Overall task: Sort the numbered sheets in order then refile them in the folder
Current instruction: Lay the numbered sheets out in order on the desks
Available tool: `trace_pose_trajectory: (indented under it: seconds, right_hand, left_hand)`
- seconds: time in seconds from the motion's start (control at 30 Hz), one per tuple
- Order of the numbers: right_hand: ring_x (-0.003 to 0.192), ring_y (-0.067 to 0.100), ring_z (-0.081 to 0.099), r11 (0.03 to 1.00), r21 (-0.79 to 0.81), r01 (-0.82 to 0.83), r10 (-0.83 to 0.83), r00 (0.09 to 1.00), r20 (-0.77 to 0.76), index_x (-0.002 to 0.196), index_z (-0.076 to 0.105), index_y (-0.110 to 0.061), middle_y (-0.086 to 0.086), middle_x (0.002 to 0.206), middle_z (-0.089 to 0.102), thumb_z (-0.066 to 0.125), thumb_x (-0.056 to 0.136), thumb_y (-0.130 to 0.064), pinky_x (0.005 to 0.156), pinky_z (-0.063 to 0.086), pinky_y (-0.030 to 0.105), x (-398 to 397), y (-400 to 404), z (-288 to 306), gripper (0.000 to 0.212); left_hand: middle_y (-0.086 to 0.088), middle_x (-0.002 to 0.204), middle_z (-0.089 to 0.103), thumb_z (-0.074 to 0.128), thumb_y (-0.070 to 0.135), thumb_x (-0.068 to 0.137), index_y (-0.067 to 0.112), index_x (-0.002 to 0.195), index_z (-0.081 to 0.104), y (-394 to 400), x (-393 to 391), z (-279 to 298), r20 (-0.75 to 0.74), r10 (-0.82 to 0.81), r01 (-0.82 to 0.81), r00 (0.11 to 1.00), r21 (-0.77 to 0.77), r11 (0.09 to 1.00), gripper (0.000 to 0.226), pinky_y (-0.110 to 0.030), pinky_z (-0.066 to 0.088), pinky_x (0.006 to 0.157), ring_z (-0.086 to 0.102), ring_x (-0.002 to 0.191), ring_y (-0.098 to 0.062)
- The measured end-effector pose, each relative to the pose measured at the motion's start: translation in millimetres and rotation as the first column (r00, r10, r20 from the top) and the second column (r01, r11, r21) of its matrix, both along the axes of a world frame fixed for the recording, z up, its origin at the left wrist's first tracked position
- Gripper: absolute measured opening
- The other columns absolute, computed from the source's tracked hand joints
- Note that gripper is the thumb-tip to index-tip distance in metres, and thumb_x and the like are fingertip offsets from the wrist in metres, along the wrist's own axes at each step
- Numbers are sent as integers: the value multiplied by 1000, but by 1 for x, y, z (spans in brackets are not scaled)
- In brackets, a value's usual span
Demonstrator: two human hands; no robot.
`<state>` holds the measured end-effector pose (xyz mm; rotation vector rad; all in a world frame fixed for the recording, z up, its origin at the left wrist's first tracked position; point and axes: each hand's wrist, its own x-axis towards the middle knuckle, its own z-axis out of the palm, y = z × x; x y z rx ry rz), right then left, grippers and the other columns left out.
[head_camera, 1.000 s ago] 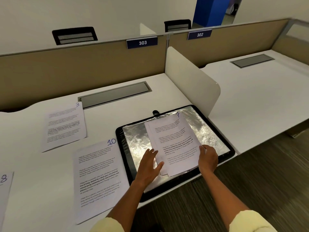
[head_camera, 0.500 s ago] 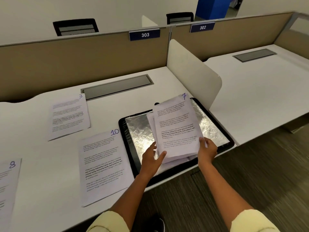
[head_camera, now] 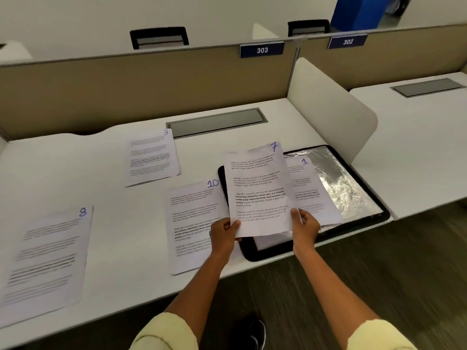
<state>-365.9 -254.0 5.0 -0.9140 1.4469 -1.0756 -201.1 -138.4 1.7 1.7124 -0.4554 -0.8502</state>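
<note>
Sheet 7 (head_camera: 259,188) is lifted off the open black folder (head_camera: 358,193), tilted up toward me. My left hand (head_camera: 223,234) pinches its lower left corner and my right hand (head_camera: 304,224) pinches its lower right corner. Sheet 1 (head_camera: 309,190) lies on the folder's clear silvery sleeve, partly hidden behind sheet 7. On the white desk (head_camera: 121,210) lie sheet 10 (head_camera: 192,223) just left of the folder, sheet 3 (head_camera: 151,156) farther back, and sheet 8 (head_camera: 48,256) at the far left.
A white divider panel (head_camera: 333,107) stands right behind the folder, between this desk and the neighbouring one. A grey cable hatch (head_camera: 217,122) sits at the back under the beige partition (head_camera: 141,89). The folder overhangs the desk's front edge slightly.
Both hands picked sheet 7 up from the pile on the folder and carried it left and upward. Sheet 1 beneath it has come into view. The camera turned left.
</note>
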Motion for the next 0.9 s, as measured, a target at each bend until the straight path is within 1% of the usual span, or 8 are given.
trace_pose_trajectory:
  seconds: [0.1, 0.2, 0.3, 0.4, 0.57, 0.67, 0.77, 0.9]
  right_hand:
    - [102, 23, 64, 996, 0, -85, 85, 996, -38, 103, 67, -9, 6, 107, 69, 68, 94, -20, 95, 54, 40, 22, 32, -2, 15]
    - [97, 19, 63, 987, -2, -158, 158, 985, -65, 109, 64, -11, 6, 110, 67, 67, 94, -20, 85, 55, 31, 42, 66, -1, 18]
    - [92, 14, 63, 979, 2, -204, 203, 977, -70, 117, 64, -10, 3, 109, 66, 67, 95, -21, 75, 52, 23, 62, 98, 2, 25]
    - [94, 15, 64, 973, 17, -229, 229, 970, -78, 113, 66, -11, 2, 107, 67, 66, 95, -23, 80, 54, 27, 82, 131, 0, 21]
    - [98, 15, 62, 956, 10, -294, 294, 950, -102, 113, 68, -11, 1, 106, 67, 65, 96, -22, 80, 49, 21, 117, 185, -6, 21]
    - [102, 18, 64, 939, 23, -344, 344, 931, -122, 116, 70, -12, 2, 111, 69, 66, 95, -23, 88, 53, 29, 141, 213, -13, 24]
    - [101, 21, 65, 909, 35, -415, 415, 898, -148, 114, 71, -13, 3, 109, 70, 67, 95, -23, 94, 55, 38, 168, 235, -18, 22]
    - [96, 19, 66, 857, 35, -514, 512, 842, -170, 110, 72, -14, 0, 102, 71, 68, 93, -24, 91, 56, 36, 206, 254, -18, 20]
  left_hand:
    - [-8, 101, 70, 69, 14, 90, 15, 96, 66, 37, 27, 2, 10, 43, -43, 999, -10, 999, 7, -44, 62, 67, 70, 87, -22]
    - [-2, 109, 67, 69, 13, 89, 13, 107, 65, 73, 50, 0, -28, 93, -94, 995, -34, 995, 18, -43, 62, 66, 69, 92, -22]
    - [-2, 110, 66, 69, 13, 89, 14, 100, 66, 113, 69, 0, -46, 130, -131, 990, -21, 991, 11, -40, 62, 65, 69, 89, -23]
    - [-6, 103, 70, 68, 15, 90, 13, 91, 68, 158, 89, -5, -39, 154, -155, 987, -4, 988, 3, -36, 62, 64, 70, 84, -20]
    - [-6, 94, 71, 68, 20, 91, 4, 89, 67, 228, 120, -12, -27, 204, -202, 979, 54, 978, 16, -35, 62, 67, 69, 77, -21]
    - [-7, 89, 70, 68, 22, 91, -1, 90, 66, 267, 141, -19, -16, 253, -251, 967, 76, 965, 23, -41, 61, 71, 68, 76, -24]
    - [-9, 90, 68, 68, 22, 91, 0, 91, 66, 303, 162, -19, -9, 296, -295, 955, 62, 953, 21, -31, 61, 66, 66, 83, -24]
    - [-15, 90, 67, 68, 20, 90, -4, 90, 64, 337, 191, -19, -6, 354, -353, 935, 57, 934, 25, -39, 61, 67, 65, 81, -25]
